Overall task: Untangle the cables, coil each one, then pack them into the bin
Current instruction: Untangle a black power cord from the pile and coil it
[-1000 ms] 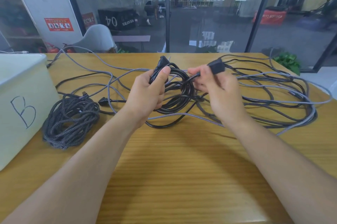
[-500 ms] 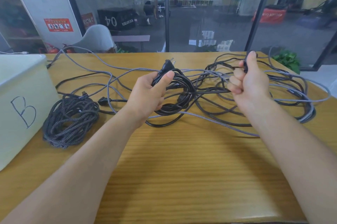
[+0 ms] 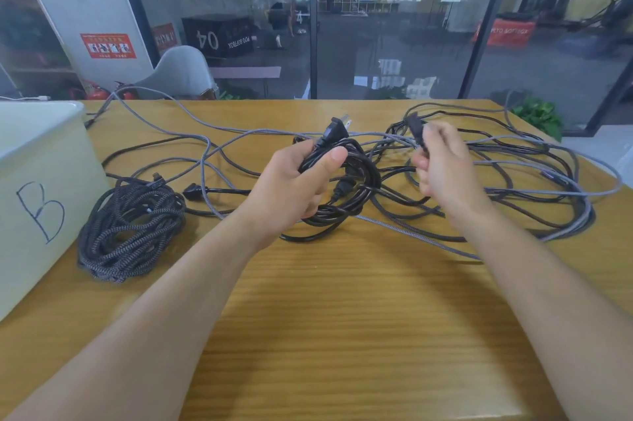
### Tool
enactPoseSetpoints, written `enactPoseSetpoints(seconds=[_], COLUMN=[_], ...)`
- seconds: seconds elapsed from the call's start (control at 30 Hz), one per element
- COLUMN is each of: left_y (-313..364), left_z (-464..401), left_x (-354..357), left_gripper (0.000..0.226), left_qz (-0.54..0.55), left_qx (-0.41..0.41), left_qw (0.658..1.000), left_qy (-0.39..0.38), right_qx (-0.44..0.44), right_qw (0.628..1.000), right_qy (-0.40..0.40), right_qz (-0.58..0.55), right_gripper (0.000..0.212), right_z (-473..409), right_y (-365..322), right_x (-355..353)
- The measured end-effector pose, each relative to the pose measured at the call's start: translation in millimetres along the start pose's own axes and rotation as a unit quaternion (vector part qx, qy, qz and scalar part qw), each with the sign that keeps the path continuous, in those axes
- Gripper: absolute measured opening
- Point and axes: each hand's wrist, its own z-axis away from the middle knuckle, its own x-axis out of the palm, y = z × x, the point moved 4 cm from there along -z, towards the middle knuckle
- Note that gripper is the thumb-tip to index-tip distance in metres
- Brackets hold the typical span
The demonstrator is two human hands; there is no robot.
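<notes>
My left hand (image 3: 294, 184) grips a half-wound coil of black power cable (image 3: 356, 180) above the table's middle; its pronged plug (image 3: 337, 129) sticks up past my thumb. My right hand (image 3: 442, 167) holds the same cable's black connector end (image 3: 416, 127) in curled fingers, just right of the coil. A tangle of grey and black cables (image 3: 534, 180) spreads over the right half of the table. A coiled braided cable (image 3: 126, 225) lies by the white bin marked B (image 3: 41, 180) at the left edge.
A grey braided cable (image 3: 164, 109) trails over the table's far left edge. A small black plug (image 3: 193, 189) lies between the braided coil and my left hand. Behind the wooden table (image 3: 342, 318) stands a glass wall, with a chair and a plant beyond.
My right hand first swung out to the right pulling the cable end away from the coil, then came back left toward it. My left hand stayed put on the coil.
</notes>
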Motion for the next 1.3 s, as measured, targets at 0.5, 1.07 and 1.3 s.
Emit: enactPoseSetpoints(seconds=[0.5, 1.07, 1.3], left_y=[-10, -9, -3], left_z=[-4, -5, -3], left_x=[-9, -8, -3], left_gripper=[0.014, 0.018, 0.019], left_qz=[0.016, 0.009, 0.023], left_qx=[0.018, -0.003, -0.002], left_qw=[0.999, 0.995, 0.999], left_qy=[0.026, 0.094, 0.048], right_qx=[0.003, -0.175, 0.043], right_qw=[0.937, 0.984, 0.909], right_qy=[-0.330, -0.027, -0.055], right_qz=[-0.110, -0.003, -0.410], right_gripper=[0.041, 0.029, 0.037], right_z=[36, 40, 27], right_y=[-16, -22, -30], right_x=[43, 39, 34])
